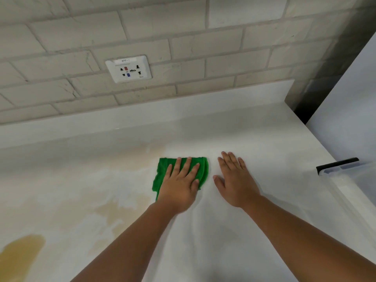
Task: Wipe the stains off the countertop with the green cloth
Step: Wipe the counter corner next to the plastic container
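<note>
Stains are pooling yellow-brown at far left of the bench, thinning to tan smears toward the green cloth, so the next wipe probably heads left. Left hand, nearer them, is pressing flat with straight fingers on the folded, rumpled cloth; right hand is resting flat just beside it, holding nothing.

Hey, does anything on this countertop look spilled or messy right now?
Yes. A yellow-brown puddle lies on the countertop at the near left, and fainter tan smears spread between it and the green cloth under the left hand.
</note>
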{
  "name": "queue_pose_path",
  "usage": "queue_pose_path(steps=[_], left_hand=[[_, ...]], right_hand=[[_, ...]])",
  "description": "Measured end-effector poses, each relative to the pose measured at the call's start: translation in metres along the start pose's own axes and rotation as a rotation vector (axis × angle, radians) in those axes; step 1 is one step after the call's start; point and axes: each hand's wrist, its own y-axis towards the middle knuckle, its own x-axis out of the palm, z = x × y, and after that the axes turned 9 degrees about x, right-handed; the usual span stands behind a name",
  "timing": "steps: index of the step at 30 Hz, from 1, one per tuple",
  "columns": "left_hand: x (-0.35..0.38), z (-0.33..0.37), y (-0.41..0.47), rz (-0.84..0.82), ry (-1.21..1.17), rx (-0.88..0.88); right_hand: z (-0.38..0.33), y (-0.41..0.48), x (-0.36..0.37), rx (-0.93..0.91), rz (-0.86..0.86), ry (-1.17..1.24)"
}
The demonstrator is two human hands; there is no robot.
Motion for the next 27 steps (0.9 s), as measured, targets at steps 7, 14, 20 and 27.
queue_pose_path(steps=[7, 14, 20, 27], left_hand=[[-0.004, -0.041, -0.009, 0.013, -0.057, -0.08], [-0.006, 0.006, 0.025, -0.031, -0.029, -0.118], [0.007, -0.013, -0.048, 0.008, 0.023, 0.071], [-0.011, -0.038, 0.007, -0.018, -0.023, -0.243]], right_hand=[[0.0, 0.0, -0.001, 0.0, 0.007, 0.019], [0.001, -0.001, 0.001, -0.012, 0.014, 0.011], [0.002, -0.002, 0.0, -0.014, -0.002, -0.006], [0.001, -0.001, -0.009, 0.061, -0.042, 0.278]])
